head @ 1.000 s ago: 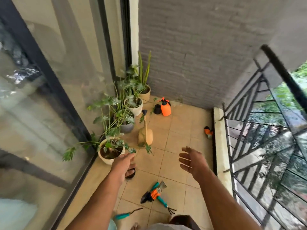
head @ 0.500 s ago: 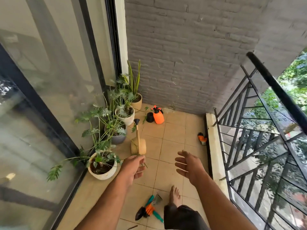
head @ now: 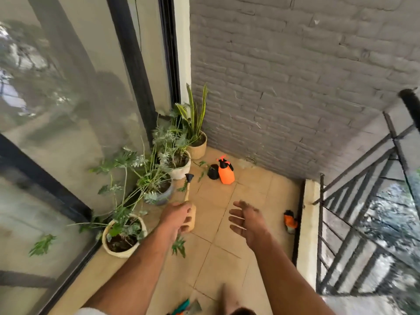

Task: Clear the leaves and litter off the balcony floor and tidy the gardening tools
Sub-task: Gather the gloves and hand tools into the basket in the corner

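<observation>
A beige watering can (head: 192, 215) with a long spout and black rose stands on the tiled balcony floor (head: 227, 258) beside the plant pots. My left hand (head: 176, 218) is on its near side, fingers curled round the handle. My right hand (head: 247, 220) hovers to the right of the can, fingers spread, palm smudged with dirt, holding nothing. A green leaf (head: 178, 245) lies on the tiles just under my left wrist. More leaf sprigs (head: 202, 167) lie near the back wall. Teal-handled garden tools (head: 184, 306) show at the bottom edge, partly cut off.
Potted plants line the glass door: a cream pot (head: 106, 245), a grey pot (head: 167, 196), a white pot (head: 183, 172), a ribbed pot (head: 201, 148). An orange sprayer (head: 226, 176) and small black pot (head: 213, 172) stand by the brick wall. An orange-black tool (head: 289, 221) lies against the railing curb (head: 306, 235).
I have stepped forward toward the corner. My left hand moved from near the cream pot onto the watering can and closed on it. My right hand stayed spread.
</observation>
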`<action>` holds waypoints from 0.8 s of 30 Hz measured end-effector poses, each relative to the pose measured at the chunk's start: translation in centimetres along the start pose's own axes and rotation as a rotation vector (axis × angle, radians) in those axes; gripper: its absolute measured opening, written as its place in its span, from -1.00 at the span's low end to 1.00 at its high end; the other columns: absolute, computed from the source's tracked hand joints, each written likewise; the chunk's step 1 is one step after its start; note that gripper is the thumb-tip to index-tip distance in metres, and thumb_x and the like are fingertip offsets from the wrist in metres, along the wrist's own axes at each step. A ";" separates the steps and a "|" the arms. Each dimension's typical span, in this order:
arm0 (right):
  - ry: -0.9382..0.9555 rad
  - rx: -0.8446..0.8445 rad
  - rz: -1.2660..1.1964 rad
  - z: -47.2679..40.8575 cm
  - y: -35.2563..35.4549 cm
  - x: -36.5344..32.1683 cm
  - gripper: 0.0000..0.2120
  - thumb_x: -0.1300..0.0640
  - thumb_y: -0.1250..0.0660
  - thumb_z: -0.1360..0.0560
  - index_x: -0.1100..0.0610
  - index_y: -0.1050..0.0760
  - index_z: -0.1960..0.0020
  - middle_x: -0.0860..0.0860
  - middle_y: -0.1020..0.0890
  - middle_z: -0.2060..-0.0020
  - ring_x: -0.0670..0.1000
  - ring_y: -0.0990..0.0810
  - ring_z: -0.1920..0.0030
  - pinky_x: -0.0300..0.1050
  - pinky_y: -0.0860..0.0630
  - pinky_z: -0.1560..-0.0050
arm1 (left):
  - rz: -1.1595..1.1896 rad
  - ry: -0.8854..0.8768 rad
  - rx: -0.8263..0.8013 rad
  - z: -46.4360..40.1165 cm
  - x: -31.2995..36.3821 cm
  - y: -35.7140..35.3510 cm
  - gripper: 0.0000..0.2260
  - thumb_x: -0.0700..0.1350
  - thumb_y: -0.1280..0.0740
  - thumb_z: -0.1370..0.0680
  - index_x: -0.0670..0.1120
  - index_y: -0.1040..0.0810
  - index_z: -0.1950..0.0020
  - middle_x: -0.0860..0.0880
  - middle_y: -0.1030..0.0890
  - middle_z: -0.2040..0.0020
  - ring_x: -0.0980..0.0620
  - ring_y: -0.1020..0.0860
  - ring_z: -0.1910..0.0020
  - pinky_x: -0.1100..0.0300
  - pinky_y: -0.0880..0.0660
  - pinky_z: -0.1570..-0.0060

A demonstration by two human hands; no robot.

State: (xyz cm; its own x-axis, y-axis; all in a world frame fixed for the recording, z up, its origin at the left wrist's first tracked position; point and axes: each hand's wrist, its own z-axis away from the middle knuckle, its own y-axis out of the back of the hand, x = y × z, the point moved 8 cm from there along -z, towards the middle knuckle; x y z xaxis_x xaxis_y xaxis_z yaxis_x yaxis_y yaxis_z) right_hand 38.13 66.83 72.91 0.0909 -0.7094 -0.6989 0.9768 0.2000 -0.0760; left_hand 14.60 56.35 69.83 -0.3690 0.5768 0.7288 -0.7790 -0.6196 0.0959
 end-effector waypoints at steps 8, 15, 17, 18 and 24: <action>-0.035 -0.041 0.064 -8.5 3.1 -6.1 -0.70 -0.08 -0.28 -0.69 0.10 -0.65 -0.19 0.12 -0.73 -0.06 0.14 -0.70 -0.03 0.05 -0.62 0.02 | 0.058 0.033 0.096 -4.9 3.5 -3.4 -0.81 0.00 -0.45 -0.63 -0.08 -0.69 -0.16 -0.10 -0.71 0.03 -0.02 -0.62 0.15 0.13 -0.50 0.31; -0.132 -0.098 0.222 -17.2 -0.6 -8.5 -0.68 -0.13 -0.27 -0.69 0.05 -0.67 -0.20 0.06 -0.74 -0.11 0.12 -0.68 -0.17 0.10 -0.59 -0.12 | 0.118 0.131 0.190 -10.8 5.0 -2.3 -0.86 -0.02 -0.49 -0.61 -0.05 -0.65 0.08 -0.10 -0.62 0.07 -0.08 -0.58 0.10 0.00 -0.56 0.04; -0.164 -0.118 0.263 -19.8 -2.2 -9.2 -0.68 -0.14 -0.28 -0.68 0.04 -0.68 -0.19 0.06 -0.73 -0.14 0.12 -0.65 -0.21 0.13 -0.57 -0.17 | 0.134 0.156 0.212 -13.5 5.2 -1.8 -0.89 -0.01 -0.49 -0.62 -0.01 -0.65 0.05 -0.09 -0.66 -0.02 -0.05 -0.61 0.07 -0.02 -0.61 0.00; -0.184 -0.131 0.279 -20.9 -2.9 -9.3 -0.68 -0.15 -0.28 -0.68 0.03 -0.67 -0.20 0.05 -0.72 -0.17 0.12 -0.64 -0.23 0.15 -0.56 -0.17 | 0.127 0.168 0.222 -14.8 5.0 -1.6 -0.89 0.01 -0.49 -0.62 -0.02 -0.66 -0.02 -0.09 -0.67 -0.06 -0.03 -0.62 0.05 0.00 -0.62 0.02; -0.323 -0.199 0.328 -30.0 -7.6 -9.2 -0.66 -0.15 -0.26 -0.69 -0.05 -0.51 -0.39 0.03 -0.66 -0.21 0.16 -0.54 -0.33 0.29 -0.48 -0.27 | 0.070 0.272 0.237 -24.5 2.6 -0.8 -0.78 0.03 -0.46 -0.63 0.04 -0.61 -0.25 -0.06 -0.59 -0.22 -0.11 -0.60 -0.14 -0.03 -0.69 -0.04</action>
State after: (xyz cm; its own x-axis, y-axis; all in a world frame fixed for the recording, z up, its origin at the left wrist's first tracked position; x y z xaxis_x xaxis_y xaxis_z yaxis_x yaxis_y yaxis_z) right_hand 24.09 92.15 58.60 0.4733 -0.7543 -0.4551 0.8337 0.5503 -0.0450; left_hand 1.84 71.43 55.05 -0.5638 0.6292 0.5350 -0.6195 -0.7506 0.2299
